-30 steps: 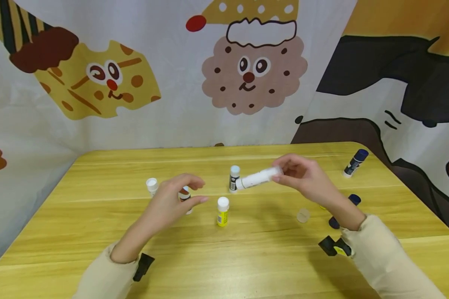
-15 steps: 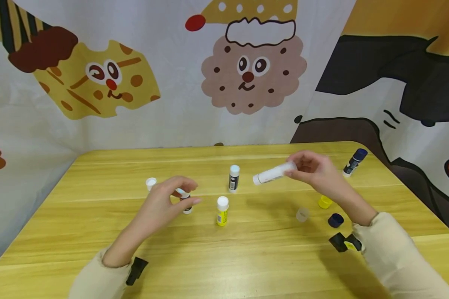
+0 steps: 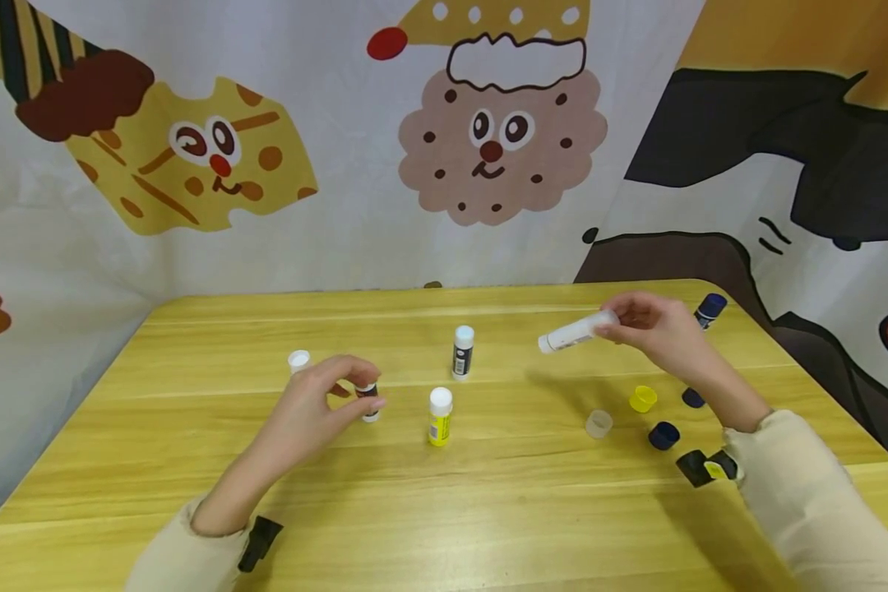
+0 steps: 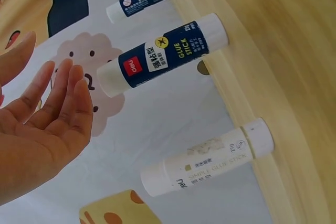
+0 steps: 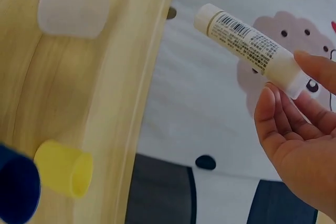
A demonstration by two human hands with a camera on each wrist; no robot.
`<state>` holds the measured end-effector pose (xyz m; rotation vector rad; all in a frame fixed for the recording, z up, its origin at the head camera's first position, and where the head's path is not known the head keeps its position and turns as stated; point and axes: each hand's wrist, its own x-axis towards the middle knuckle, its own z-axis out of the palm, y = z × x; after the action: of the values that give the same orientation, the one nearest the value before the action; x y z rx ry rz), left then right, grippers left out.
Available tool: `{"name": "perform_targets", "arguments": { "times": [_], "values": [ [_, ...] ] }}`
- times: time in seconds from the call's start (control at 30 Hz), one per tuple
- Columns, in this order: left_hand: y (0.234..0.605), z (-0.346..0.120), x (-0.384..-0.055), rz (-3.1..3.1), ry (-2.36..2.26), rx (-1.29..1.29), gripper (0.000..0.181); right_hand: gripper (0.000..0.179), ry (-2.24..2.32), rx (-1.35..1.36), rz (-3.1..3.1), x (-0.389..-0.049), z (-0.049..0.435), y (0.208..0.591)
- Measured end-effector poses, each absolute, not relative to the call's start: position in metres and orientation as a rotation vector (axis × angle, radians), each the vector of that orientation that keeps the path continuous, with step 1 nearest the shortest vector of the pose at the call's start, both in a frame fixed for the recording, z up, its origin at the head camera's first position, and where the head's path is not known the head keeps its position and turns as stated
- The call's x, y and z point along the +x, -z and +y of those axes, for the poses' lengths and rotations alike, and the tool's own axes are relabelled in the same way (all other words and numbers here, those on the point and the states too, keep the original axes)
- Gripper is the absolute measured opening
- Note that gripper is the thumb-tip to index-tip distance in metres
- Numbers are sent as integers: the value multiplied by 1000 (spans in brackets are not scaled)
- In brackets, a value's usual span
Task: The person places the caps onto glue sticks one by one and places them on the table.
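My right hand (image 3: 662, 333) pinches one end of a white glue stick (image 3: 571, 334) above the right of the table, its other end pointing left and slightly down. In the right wrist view its barcode side shows. My left hand (image 3: 318, 403) hovers with loosely bent fingers beside a navy-labelled glue stick (image 4: 163, 56), which stands upright without a coloured cap; the left wrist view shows a gap between them. A white glue stick (image 4: 210, 158) stands behind that hand. A smaller dark-labelled glue stick (image 3: 462, 353) and a yellow-labelled one (image 3: 440, 418) stand upright mid-table.
On the right lie loose caps: a translucent cap (image 3: 598, 424), a yellow cap (image 3: 643, 399), a navy cap (image 3: 664, 436) and another navy one (image 3: 693, 398) partly behind the wrist. A navy-capped glue stick (image 3: 710, 308) stands at the far right, partly hidden. A printed curtain (image 3: 326, 247) hangs behind.
My right hand has carried the white glue stick rightward and slightly up, away from the mid-table glue sticks. My left hand has drifted slightly left and down. The loose caps have come into clearer view.
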<state>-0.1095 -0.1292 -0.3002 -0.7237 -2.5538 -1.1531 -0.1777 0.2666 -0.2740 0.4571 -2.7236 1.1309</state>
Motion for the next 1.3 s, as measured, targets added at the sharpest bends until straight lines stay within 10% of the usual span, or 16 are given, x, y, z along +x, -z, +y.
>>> {"name": "perform_targets", "arguments": {
  "times": [1.3],
  "values": [
    [312, -146, -104, -2637, 1147, -646, 21, 44, -1251, 9, -2726, -201, 348, 304]
  ]
}}
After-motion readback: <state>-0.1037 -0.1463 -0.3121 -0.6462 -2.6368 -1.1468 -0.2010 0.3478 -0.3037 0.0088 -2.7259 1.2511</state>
